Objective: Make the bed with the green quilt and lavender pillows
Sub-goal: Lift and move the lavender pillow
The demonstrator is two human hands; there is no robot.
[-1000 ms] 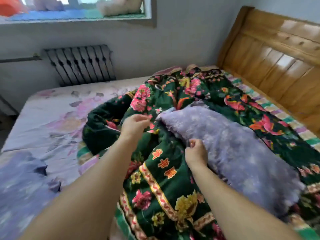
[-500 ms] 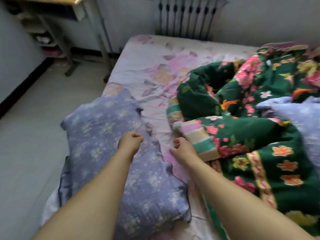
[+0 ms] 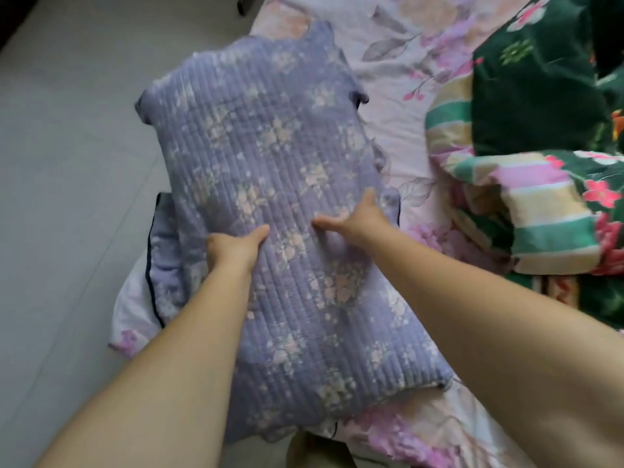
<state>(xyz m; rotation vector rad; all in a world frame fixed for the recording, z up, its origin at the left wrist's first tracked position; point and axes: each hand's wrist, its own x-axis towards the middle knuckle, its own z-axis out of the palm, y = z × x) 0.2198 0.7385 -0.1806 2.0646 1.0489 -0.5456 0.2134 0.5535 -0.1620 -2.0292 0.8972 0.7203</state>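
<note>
Both hands are on the lavender pillow (image 3: 270,184), a quilted one with pale flower prints that lies at the near corner of the bed, its left side reaching past the mattress edge above the grey floor (image 3: 60,163). The left hand (image 3: 233,248) grips the pillow near its middle, thumb on top and fingers tucked out of sight beneath the fabric. The right hand (image 3: 358,217) grips it just beside, thumb stretched toward the left hand on the top face and fingers wrapped round the pillow's right edge. Under the pillow lies the pink floral sheet (image 3: 398,106), and a white and lilac fold with dark piping (image 3: 158,251) hangs off the bed's corner at the left. The green quilt (image 3: 540,106), with its bright flowers and a striped border of green, cream and pink, sits bunched on the right side of the bed, apart from the pillow.
</note>
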